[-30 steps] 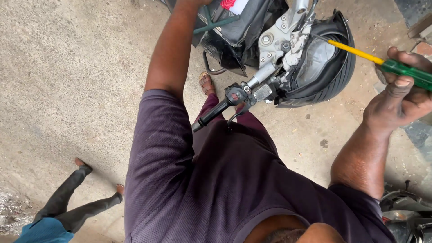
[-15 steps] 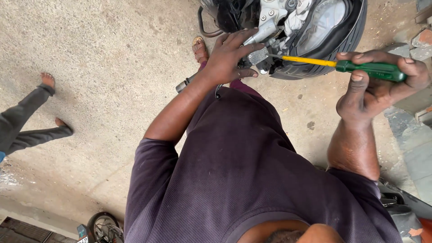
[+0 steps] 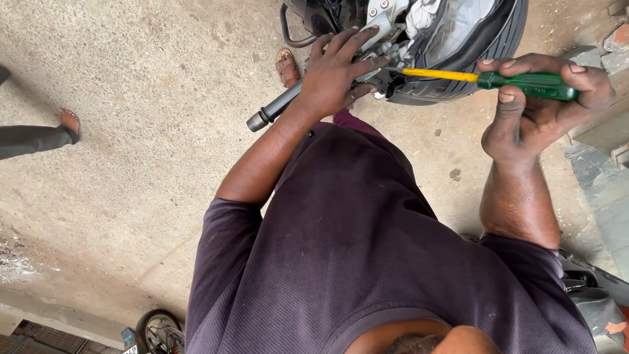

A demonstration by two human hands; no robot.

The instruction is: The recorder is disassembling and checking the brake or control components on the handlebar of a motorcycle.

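One screwdriver [image 3: 498,78], one handlebar [image 3: 275,110], two hands, one wheel [image 3: 157,328].

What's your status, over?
Left hand gripping motorcycle handlebar controls. Right hand holds green-handled screwdriver, tip at the controls. Nothing blocking.

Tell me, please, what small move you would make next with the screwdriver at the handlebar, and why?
Probably press the screwdriver straight in along its line and begin a slow turn. The right hand grips its green handle, its yellow shaft lies level, and its tip sits in the fittings by the handlebar, though the screw itself is hidden. The left hand already braces that bar, so it should not swing.
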